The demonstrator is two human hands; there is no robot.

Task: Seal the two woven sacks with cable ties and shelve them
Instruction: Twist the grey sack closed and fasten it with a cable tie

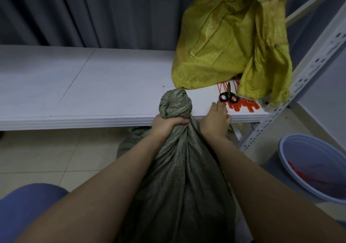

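Note:
A grey-green woven sack (179,168) stands on the floor between my arms, its mouth twisted into a bunched neck against the front edge of the white shelf (93,85). My left hand (166,124) grips that neck just below the knot of fabric. My right hand (215,120) is beside the neck on the shelf's edge, fingers stretched toward the orange cable ties (241,105). A yellow woven sack (224,42) sits on the shelf at the right, its top loose and drooping.
Black-handled scissors (228,95) lie on the cable ties. A perforated white shelf upright (292,93) slants down at the right. A blue bucket (292,168) holding orange scraps stands on the tiled floor at the right. Grey curtains hang behind the shelf.

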